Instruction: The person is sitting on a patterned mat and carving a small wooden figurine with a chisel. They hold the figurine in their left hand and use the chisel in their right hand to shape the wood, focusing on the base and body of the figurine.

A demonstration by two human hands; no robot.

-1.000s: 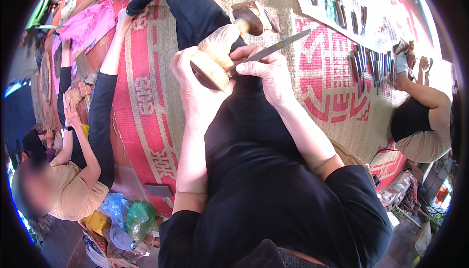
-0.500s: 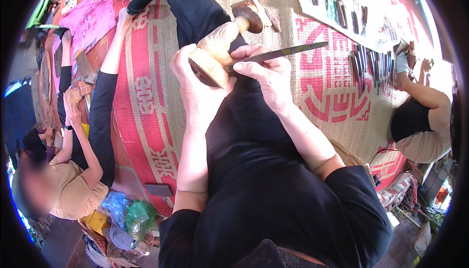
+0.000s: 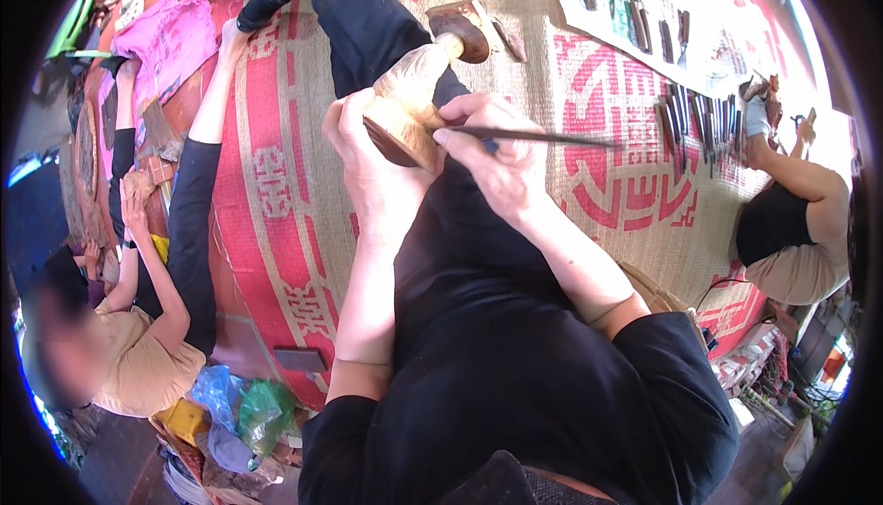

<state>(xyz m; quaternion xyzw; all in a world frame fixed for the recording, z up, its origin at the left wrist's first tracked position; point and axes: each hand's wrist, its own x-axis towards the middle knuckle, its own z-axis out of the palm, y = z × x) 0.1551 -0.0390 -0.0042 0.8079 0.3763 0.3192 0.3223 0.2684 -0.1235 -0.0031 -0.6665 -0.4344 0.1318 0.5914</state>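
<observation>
My left hand (image 3: 372, 160) is wrapped round the base end of a pale wooden carving (image 3: 409, 77). The carving lies tilted above my dark trousers, its flat underside showing darker brown and its narrow rounded end pointing away from me. In my right hand (image 3: 504, 165), a long, thin, dark carving tool (image 3: 575, 140) is pinched between thumb and fingers. The tool's inner end meets the carving near its base, though my fingers hide its tip. Beyond the carving's far end sits a brown wooden block (image 3: 464, 31), which it touches or overlaps.
A red and beige woven mat (image 3: 616, 183) spreads beneath me. Rows of chisels (image 3: 704, 128) and other tools on a pale sheet (image 3: 607, 27) lie at the right. One person (image 3: 138, 358) sits at left, another (image 3: 791, 238) at right. Plastic bags (image 3: 262, 413) lie lower left.
The tool has rotated in my right hand: its broad face showed before, now its thin edge does. Its outer end has dropped toward me. The carving has shifted slightly.
</observation>
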